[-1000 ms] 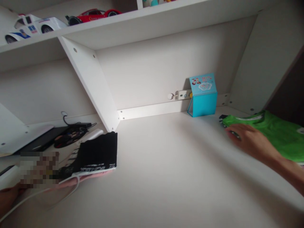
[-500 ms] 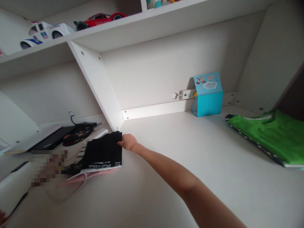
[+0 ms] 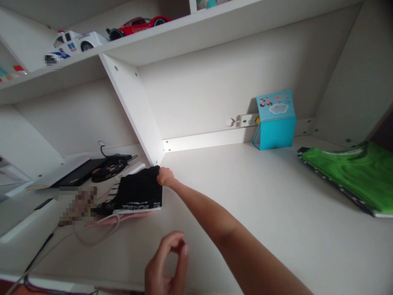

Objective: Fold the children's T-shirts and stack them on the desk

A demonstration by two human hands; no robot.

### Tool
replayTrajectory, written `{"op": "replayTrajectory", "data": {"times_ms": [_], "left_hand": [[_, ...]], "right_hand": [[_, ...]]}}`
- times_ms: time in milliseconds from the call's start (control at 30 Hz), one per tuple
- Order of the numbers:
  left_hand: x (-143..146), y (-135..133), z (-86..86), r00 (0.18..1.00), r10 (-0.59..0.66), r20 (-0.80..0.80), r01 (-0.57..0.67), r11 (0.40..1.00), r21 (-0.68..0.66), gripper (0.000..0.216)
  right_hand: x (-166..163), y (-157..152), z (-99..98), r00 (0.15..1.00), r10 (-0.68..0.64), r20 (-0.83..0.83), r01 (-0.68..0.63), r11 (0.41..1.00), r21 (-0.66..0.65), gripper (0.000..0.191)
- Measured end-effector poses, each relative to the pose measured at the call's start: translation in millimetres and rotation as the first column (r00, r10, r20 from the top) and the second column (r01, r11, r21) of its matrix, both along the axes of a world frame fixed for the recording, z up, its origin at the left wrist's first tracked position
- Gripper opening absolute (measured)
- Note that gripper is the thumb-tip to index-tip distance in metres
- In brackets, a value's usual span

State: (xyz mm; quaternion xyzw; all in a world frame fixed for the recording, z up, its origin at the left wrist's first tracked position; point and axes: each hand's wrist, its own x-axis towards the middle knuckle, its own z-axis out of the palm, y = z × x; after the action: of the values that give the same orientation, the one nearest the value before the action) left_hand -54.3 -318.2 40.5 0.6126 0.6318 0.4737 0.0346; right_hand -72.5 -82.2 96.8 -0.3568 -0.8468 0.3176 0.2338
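Observation:
My right hand point(image 3: 166, 176) reaches far across the desk. Its fingers are closed on the upper right corner of a folded black pair of underpants point(image 3: 139, 188) with white lettering along the waistband. Beneath these lies pink and white folded cloth point(image 3: 132, 216). At the bottom middle my left hand point(image 3: 167, 264) hangs over the desk, its thumb and forefinger curved toward each other with a gap and nothing between them. Striped cloth point(image 3: 113, 192) shows at the left side of the black garment.
On the right lies a stack of folded clothes with a green shirt point(image 3: 353, 168) on top. A blue desk calendar point(image 3: 276, 131) stands at the back by a power strip point(image 3: 247, 120). Cables and a black tablet-like slab point(image 3: 81, 172) lie left. Toy cars point(image 3: 138, 26) sit on the shelf.
My left hand has come into view at the bottom middle. My right hand stays at the black underpants' corner, its grip tighter. The view has shifted slightly left.

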Motion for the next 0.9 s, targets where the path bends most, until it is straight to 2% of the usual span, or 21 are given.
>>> {"op": "replayTrajectory", "data": {"times_ms": [100,200,267,333,400,467,533,600,700,833,900], "left_hand": [[2,38,22.9,0.99,-0.126,-0.059,0.129,0.991,0.037,0.016],[-7,73,36.6,0.974,-0.174,-0.142,0.178,0.984,0.015,0.02],[-13,93,39.0,0.955,-0.221,-0.198,0.22,0.975,-0.024,0.023],[-15,111,37.5,0.932,-0.275,-0.237,0.266,0.961,-0.071,0.026],[-15,127,33.5,0.91,-0.316,-0.268,0.299,0.949,-0.103,0.03],[-13,142,28.0,0.886,-0.342,-0.313,0.315,0.94,-0.133,0.034],[-11,157,21.6,0.856,-0.362,-0.368,0.314,0.931,-0.183,0.038],[-8,172,14.4,0.82,-0.388,-0.422,0.304,0.918,-0.254,0.039],[2,193,4.2,0.759,-0.447,-0.473,0.302,0.886,-0.353,0.042],[19,217,-3.5,0.704,-0.498,-0.507,0.315,0.858,-0.405,0.041],[25,224,-3.6,0.693,-0.476,-0.541,0.3,0.873,-0.383,0.035]], "right_hand": [[32,5,38.6,0.988,-0.141,-0.065,0.146,0.987,0.075,0.016],[85,3,81.9,0.958,-0.14,-0.251,0.204,0.946,0.251,0.024],[129,-9,101.3,0.901,-0.064,-0.428,0.265,0.864,0.429,0.023],[174,-27,105.9,0.846,-0.053,-0.53,0.363,0.786,0.501,0.024],[216,-46,94.7,0.85,-0.137,-0.508,0.415,0.769,0.487,0.022],[254,-60,72.2,0.921,-0.213,-0.325,0.347,0.828,0.44,0.018],[289,-66,45.0,0.971,-0.233,-0.06,0.239,0.902,0.359,0.016],[321,-64,18.0,0.95,-0.281,0.139,0.228,0.923,0.309,0.018],[363,-54,-18.3,0.869,-0.401,0.29,0.298,0.892,0.341,0.024],[386,-52,-53.9,0.856,-0.325,0.402,0.2,0.926,0.321,0.042],[381,-59,-61.7,0.839,-0.355,0.413,0.214,0.912,0.35,0.034]]}}
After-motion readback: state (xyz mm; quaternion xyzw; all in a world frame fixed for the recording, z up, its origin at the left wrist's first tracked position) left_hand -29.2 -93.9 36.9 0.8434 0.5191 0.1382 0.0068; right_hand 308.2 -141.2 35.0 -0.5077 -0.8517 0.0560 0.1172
